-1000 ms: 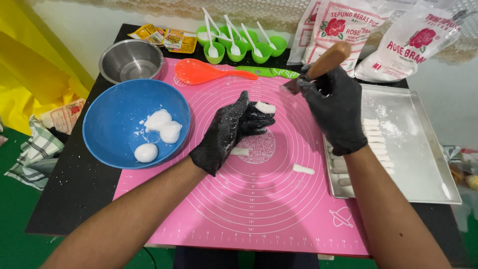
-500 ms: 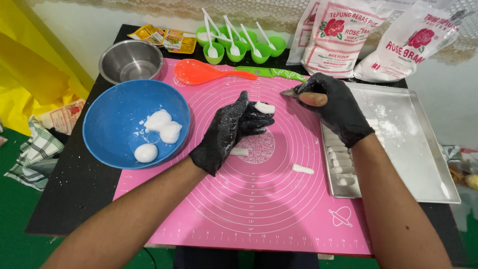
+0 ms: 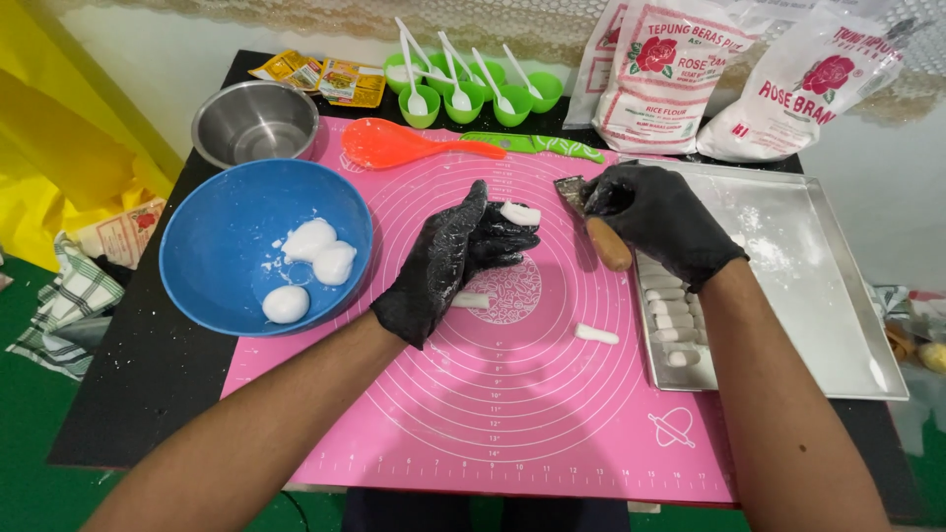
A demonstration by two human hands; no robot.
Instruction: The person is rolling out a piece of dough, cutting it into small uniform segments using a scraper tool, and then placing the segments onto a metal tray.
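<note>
Dough piece (image 3: 519, 213) sits pinched in my left hand (image 3: 448, 261) over the pink mat (image 3: 512, 414); my right hand (image 3: 660, 222) grips the wooden-handled scraper (image 3: 596, 225) beside the metal tray (image 3: 818, 296)

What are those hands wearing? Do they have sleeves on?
Both hands wear thin black gloves that end at the wrists. The left hand has white floury smudges on its glove, and the right hand looks a bit cleaner and slightly shiny. There are no sleeves: both forearms are bare from the glove cuffs to the bottom of the picture. No watch or bracelet shows.
</note>
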